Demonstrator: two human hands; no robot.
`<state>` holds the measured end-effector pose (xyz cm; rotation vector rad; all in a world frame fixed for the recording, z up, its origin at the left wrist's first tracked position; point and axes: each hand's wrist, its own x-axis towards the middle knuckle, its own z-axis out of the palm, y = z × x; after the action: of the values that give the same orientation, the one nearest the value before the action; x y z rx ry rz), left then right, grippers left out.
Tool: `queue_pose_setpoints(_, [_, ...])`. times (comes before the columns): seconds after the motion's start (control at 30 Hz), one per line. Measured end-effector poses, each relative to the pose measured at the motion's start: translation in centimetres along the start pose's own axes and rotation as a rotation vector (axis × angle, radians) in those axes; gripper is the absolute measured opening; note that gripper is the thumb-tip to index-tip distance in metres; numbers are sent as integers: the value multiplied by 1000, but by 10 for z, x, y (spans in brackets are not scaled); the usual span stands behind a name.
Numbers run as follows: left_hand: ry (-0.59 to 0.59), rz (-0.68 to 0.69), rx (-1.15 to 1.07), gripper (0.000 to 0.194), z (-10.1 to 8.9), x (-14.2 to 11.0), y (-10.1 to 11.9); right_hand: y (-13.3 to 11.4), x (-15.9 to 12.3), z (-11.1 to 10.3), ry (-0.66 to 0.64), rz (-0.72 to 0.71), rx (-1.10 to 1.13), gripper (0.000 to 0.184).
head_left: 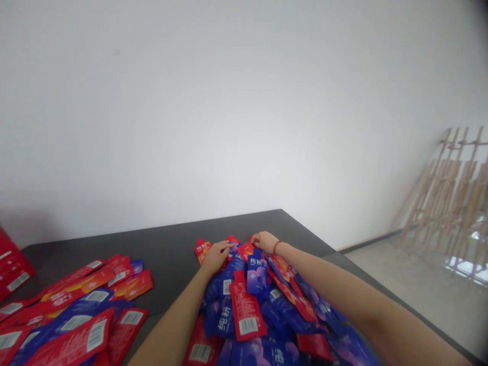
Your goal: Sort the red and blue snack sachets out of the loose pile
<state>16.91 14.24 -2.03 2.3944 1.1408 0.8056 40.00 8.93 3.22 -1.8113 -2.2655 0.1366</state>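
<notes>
A heap of flat foil pouches, some blue and purple point(257, 274) and some red point(246, 310), lies in front of me on a dark table point(173, 249). At the far left side of the heap is my left hand point(217, 255), its fingers stretched out and touching the pouches. My right hand point(264, 241), with a thin red band at the wrist, is at the heap's far end. Its fingers curl down onto a red-orange pouch point(245, 249), and the fingertips are partly hidden. Just beyond my left hand lies another red pouch point(202, 249).
More red and blue pouches point(76, 305) are spread at the left. A red box point(13, 267) stands at the left edge. Behind the table rises a white wall point(229, 112). Wooden racks point(450, 198) stand on the pale floor at right.
</notes>
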Motion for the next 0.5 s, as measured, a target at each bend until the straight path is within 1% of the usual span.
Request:
queue_pose_setpoints(0.13, [12, -45, 15, 32, -1, -9, 12, -14, -59, -15, 29, 10, -2, 20])
queue_pose_setpoints(0.27, [34, -107, 22, 20, 1, -23, 29, -34, -112, -25, 61, -58, -24, 31])
queue_pose_setpoints(0.3, [36, -121, 20, 20, 2, -27, 33, -40, -122, -27, 63, -74, -32, 31])
queue_pose_setpoints(0.4, [24, -151, -4, 27, 2, -35, 47, -56, -153, -37, 77, -94, -49, 27])
queue_pose_setpoints(0.5, [-13, -138, -61, 29, -8, -42, 59, -76, -197, -51, 113, -93, -54, 29])
